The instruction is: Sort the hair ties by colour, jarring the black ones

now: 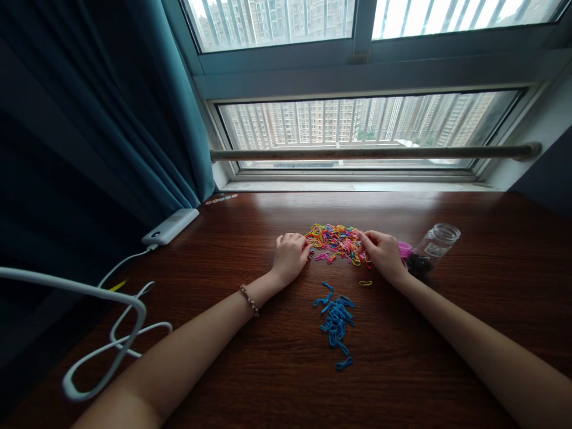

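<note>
A multicoloured pile of small rubber bands lies on the brown wooden table. At its left edge rests my left hand, fingers curled and closed, the tips touching the bands; what they hold, if anything, is hidden. Across the pile, my right hand has thumb and fingers pinched together at the right edge. Any band in that pinch is too small to make out. Closer to me lies a separate loose heap of blue rubber bands. A single yellow rubber band sits between the two groups, below my right hand.
A clear jar with dark contents leans tilted beside a pink object, right of my right hand. On the left lie a white power bank and a looped white cable. A blue curtain hangs by the window.
</note>
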The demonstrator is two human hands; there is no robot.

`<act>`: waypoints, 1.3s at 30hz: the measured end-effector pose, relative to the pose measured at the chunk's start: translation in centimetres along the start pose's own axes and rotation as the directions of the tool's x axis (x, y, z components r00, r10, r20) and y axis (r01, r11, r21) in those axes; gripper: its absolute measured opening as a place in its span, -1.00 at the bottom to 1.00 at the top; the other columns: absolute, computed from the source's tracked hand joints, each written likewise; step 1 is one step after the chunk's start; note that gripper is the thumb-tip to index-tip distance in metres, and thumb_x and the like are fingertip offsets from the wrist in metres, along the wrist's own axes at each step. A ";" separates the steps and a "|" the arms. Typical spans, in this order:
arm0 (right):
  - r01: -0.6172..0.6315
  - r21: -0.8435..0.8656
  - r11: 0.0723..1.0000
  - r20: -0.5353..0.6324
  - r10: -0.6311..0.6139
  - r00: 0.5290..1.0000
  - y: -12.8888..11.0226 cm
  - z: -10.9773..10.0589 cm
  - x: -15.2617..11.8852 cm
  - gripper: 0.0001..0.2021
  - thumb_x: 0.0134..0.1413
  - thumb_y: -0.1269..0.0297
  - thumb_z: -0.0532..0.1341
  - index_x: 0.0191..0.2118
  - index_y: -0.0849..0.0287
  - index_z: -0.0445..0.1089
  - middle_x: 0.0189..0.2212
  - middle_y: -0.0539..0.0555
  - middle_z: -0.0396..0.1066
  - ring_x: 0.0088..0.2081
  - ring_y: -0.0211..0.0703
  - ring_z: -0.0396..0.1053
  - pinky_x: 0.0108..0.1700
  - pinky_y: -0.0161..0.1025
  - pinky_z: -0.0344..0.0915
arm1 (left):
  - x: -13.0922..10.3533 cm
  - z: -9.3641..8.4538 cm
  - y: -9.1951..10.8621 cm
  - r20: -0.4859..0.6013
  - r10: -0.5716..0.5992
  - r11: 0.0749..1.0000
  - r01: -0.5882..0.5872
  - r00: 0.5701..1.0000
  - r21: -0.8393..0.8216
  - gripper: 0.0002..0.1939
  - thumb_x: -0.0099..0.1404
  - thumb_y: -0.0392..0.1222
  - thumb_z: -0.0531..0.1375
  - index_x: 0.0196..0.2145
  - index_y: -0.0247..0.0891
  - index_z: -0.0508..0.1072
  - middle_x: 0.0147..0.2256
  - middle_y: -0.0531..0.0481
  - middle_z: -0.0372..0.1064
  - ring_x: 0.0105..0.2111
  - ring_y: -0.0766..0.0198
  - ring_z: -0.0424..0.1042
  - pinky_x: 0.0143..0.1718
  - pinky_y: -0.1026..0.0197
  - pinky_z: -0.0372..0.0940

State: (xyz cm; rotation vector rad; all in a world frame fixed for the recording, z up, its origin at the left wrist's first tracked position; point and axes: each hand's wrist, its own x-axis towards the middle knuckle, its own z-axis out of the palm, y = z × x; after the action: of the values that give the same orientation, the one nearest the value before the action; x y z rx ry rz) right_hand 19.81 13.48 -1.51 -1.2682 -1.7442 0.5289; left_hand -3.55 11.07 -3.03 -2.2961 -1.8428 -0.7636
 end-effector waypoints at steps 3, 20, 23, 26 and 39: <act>0.021 -0.033 0.999 -0.010 -0.021 1.000 0.1 0.0 -0.1 -0.63 0.09 0.07 0.05 -0.56 0.19 0.40 -0.71 -0.01 0.37 -0.66 -0.25 0.29 -0.51 -0.34 0.16 | 0.0 0.1 0.0 0.010 -0.007 1.000 0.007 1.000 -0.017 -0.92 0.17 -0.20 0.11 -0.43 -0.22 0.38 -0.32 -0.04 0.37 -0.21 0.14 0.26 -0.09 0.03 0.10; 0.106 -0.488 0.867 0.196 -0.010 0.981 0.2 0.3 -0.5 -0.79 -0.13 0.06 0.22 -0.56 0.08 0.40 -0.57 -0.02 0.43 -0.49 -0.15 0.36 -0.54 -0.32 0.01 | 0.4 0.0 -0.4 -0.076 -0.097 0.986 0.085 0.992 -0.144 -0.94 0.18 -0.21 0.13 -0.40 -0.19 0.40 -0.30 0.01 0.39 -0.17 0.15 0.23 -0.08 0.05 0.07; 0.128 -0.546 0.828 0.215 -0.010 0.977 -0.2 0.3 -0.7 -0.81 -0.09 0.11 0.19 -0.55 0.07 0.41 -0.55 -0.02 0.44 -0.47 -0.15 0.36 -0.54 -0.31 -0.03 | 0.4 -0.1 -0.3 -0.092 -0.100 0.983 0.084 0.991 -0.166 -0.94 0.19 -0.21 0.12 -0.39 -0.18 0.39 -0.34 0.02 0.41 -0.19 0.16 0.26 -0.09 0.06 0.07; 0.148 -0.505 0.850 0.234 -0.031 0.972 -0.1 0.5 -0.7 -0.85 -0.05 0.19 0.17 -0.50 0.08 0.42 -0.51 -0.01 0.45 -0.44 -0.16 0.37 -0.51 -0.32 0.02 | 0.4 -0.1 -0.3 -0.103 -0.115 0.978 0.095 0.988 -0.186 -0.93 0.20 -0.22 0.11 -0.38 -0.18 0.40 -0.34 0.03 0.42 -0.22 0.18 0.29 -0.09 0.07 0.08; 0.139 -0.489 0.861 0.242 -0.019 0.970 -0.1 0.3 -0.5 -0.83 -0.11 0.10 0.22 -0.51 0.07 0.44 -0.53 -0.02 0.44 -0.46 -0.16 0.36 -0.52 -0.32 0.01 | 0.5 -0.3 -0.3 -0.091 -0.142 0.972 0.122 0.986 -0.203 -0.85 0.20 -0.27 0.09 -0.28 -0.15 0.42 -0.27 0.03 0.45 -0.18 0.16 0.32 -0.07 0.06 0.10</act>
State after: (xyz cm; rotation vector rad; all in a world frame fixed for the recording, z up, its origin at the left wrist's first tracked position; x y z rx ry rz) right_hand 19.49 13.01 -1.80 -1.5262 -2.2176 0.1710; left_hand -3.81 11.49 -2.58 -2.2098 -1.9687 -1.1108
